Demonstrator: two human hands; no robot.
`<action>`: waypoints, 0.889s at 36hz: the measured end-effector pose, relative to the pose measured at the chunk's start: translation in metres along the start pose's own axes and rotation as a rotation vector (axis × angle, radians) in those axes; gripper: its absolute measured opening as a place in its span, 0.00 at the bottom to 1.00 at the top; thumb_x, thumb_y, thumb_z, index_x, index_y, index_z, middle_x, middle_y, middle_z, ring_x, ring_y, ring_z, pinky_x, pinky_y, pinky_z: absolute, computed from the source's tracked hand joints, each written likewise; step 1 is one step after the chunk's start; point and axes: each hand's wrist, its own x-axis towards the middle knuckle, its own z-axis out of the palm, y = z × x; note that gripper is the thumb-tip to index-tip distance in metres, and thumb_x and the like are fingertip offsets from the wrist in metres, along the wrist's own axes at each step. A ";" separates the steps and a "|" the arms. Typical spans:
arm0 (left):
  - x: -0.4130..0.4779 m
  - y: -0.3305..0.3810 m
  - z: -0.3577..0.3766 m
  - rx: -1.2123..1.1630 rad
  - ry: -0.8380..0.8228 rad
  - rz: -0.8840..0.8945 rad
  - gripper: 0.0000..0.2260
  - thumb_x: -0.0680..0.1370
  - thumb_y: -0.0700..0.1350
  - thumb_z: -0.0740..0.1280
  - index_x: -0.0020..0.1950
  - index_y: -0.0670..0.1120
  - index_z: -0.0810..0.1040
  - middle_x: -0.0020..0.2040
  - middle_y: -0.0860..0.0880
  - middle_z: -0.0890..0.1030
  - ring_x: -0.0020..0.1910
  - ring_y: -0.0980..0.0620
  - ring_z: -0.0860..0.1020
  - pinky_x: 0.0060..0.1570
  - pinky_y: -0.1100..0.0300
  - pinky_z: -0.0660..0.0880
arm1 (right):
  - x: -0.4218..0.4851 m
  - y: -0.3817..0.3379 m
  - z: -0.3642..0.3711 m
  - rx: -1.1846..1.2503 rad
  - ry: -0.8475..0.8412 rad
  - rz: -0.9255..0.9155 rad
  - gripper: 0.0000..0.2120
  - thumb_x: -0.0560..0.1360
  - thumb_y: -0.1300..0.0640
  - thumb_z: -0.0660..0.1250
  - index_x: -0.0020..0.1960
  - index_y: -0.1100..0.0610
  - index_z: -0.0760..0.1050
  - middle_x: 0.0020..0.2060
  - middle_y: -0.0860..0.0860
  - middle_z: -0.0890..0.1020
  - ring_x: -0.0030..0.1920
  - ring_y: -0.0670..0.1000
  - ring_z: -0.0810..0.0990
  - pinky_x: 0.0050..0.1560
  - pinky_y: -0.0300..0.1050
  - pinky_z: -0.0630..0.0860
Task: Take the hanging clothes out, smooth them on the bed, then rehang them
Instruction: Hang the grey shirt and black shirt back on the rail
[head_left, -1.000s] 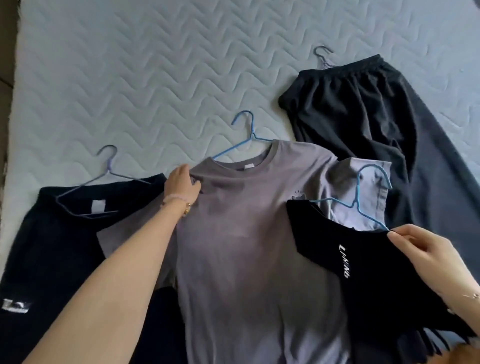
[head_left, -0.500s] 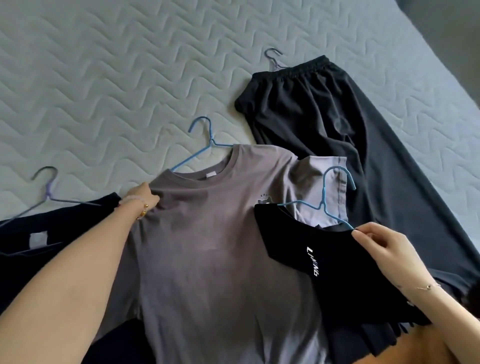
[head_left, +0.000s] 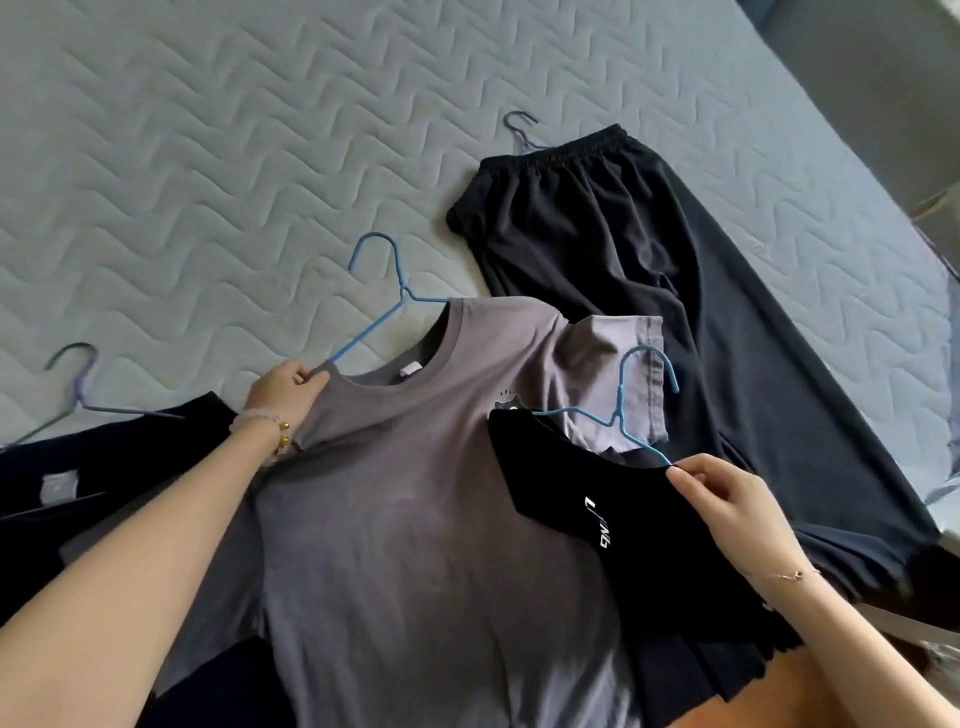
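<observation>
Grey T-shirt (head_left: 415, 519) spread flat in the centre of the frame on the quilted bed (head_left: 208, 156), one hand on it and one on the garment beside it.

Its blue hanger (head_left: 384, 306) pokes out of the collar toward upper left. The left hand (head_left: 285, 389) curls its fingers round the shirt's shoulder where the hanger arm enters. The shirt's right sleeve is folded up and pale, and its hem is cut off by the bottom edge. At lower right, the right hand (head_left: 727, 499) pinches the top edge of a black lettered top (head_left: 623, 561) on a second blue hanger (head_left: 623, 410); the top overlaps the shirt and hides most of a small chest print. Black trousers (head_left: 623, 249) lie at upper right. A dark garment (head_left: 78, 467) with a purple hanger (head_left: 78, 384) is cropped at the left.
</observation>
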 end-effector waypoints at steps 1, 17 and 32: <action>-0.009 0.005 -0.002 -0.020 -0.011 0.014 0.13 0.77 0.51 0.64 0.46 0.41 0.76 0.48 0.41 0.79 0.50 0.42 0.76 0.47 0.54 0.68 | -0.003 -0.001 0.000 0.002 -0.007 -0.010 0.08 0.75 0.55 0.68 0.37 0.50 0.77 0.31 0.54 0.79 0.31 0.44 0.71 0.33 0.34 0.67; -0.253 0.057 -0.037 -0.324 0.078 0.147 0.11 0.78 0.47 0.64 0.39 0.43 0.73 0.34 0.46 0.77 0.38 0.43 0.75 0.38 0.54 0.68 | -0.094 -0.019 -0.080 0.184 0.036 -0.102 0.08 0.75 0.58 0.67 0.38 0.53 0.79 0.33 0.43 0.82 0.33 0.35 0.76 0.36 0.26 0.68; -0.520 0.071 -0.053 -0.613 0.574 0.058 0.11 0.77 0.40 0.66 0.36 0.37 0.76 0.32 0.41 0.76 0.30 0.53 0.71 0.27 0.70 0.64 | -0.177 0.001 -0.187 0.280 -0.167 -0.399 0.13 0.75 0.63 0.66 0.39 0.45 0.76 0.36 0.40 0.82 0.37 0.35 0.78 0.39 0.26 0.70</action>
